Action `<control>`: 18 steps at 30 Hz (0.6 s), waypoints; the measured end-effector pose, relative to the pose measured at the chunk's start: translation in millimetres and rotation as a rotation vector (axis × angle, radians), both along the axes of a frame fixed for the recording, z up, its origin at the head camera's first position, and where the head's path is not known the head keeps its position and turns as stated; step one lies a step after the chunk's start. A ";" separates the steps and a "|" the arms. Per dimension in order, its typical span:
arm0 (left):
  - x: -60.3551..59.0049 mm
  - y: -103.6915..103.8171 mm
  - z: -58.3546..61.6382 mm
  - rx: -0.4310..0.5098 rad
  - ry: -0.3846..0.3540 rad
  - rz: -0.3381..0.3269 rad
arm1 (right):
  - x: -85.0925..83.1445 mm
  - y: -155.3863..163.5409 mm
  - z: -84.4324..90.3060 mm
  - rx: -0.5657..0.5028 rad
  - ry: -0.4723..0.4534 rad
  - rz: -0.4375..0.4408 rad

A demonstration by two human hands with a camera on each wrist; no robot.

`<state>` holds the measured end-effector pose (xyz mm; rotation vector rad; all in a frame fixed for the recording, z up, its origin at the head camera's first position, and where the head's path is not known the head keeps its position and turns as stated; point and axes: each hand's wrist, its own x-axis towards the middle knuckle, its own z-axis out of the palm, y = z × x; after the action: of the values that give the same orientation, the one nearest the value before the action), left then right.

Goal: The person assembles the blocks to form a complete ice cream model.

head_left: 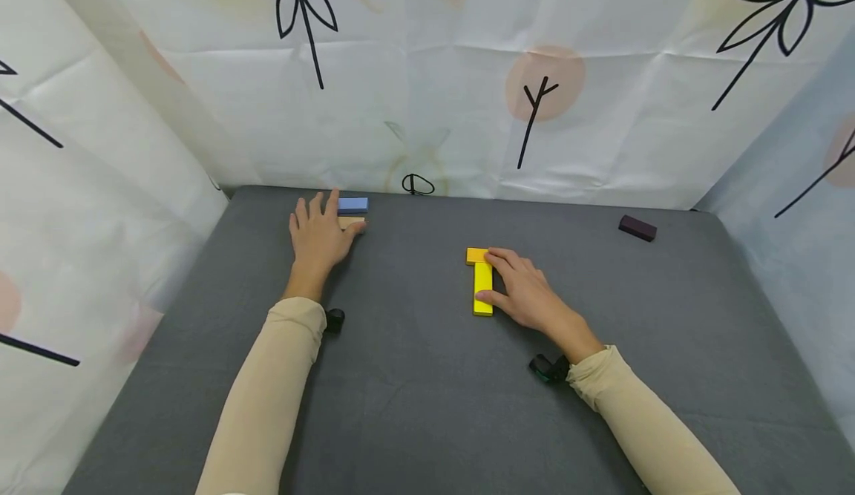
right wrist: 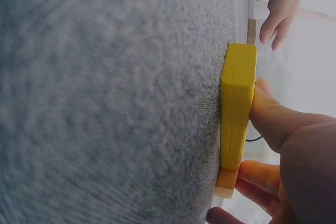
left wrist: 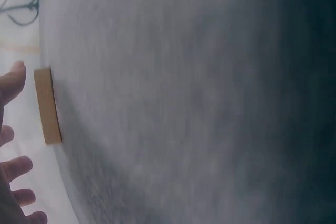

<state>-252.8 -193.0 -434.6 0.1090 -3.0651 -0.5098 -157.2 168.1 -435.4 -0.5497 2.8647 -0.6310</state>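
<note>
Block alignment in progress on the grey bench (head_left: pixel 427 406). The right hand (head_left: pixel 528 294) rests beside the yellow block (head_left: pixel 483 287), thumb at its near end and index fingertip at the orange block (head_left: pixel 476 255) capping its far end; fingers gently curled, pinching lengthwise. The left hand (head_left: pixel 319 235) lies flat, fingers spread, thumb touching the tan block (head_left: pixel 352 222) before the blue block (head_left: pixel 352 203). The next move probably calls for bringing tan to yellow.

Yellow block (right wrist: pixel 237 103) lies on grey felt surface (right wrist: pixel 105 103), edge-on at 3 o'clock. Right hand (right wrist: pixel 294 156) at 4 o'clock: thumb presses the block's side, fingertips touch an orange block (right wrist: pixel 226 188) at its lower end. Left hand (right wrist: pixel 281 6) at 1 o'clock, by a tan block (right wrist: pixel 251 30).
</note>
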 end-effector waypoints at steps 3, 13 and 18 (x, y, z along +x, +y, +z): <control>-0.1 -6.1 1.0 0.014 0.002 0.012 | 0.2 0.0 -0.4 0.001 0.002 0.002; 2.5 -12.4 4.6 0.034 -0.021 0.051 | 0.1 -1.2 -2.0 -0.002 -0.002 0.007; 4.0 -9.7 5.4 0.051 0.007 0.051 | 0.2 -0.9 -1.5 0.006 0.004 0.008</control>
<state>-248.8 -202.7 -429.2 0.1863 -3.0340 -0.5839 -157.0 167.2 -436.9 -0.5623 2.8651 -0.6201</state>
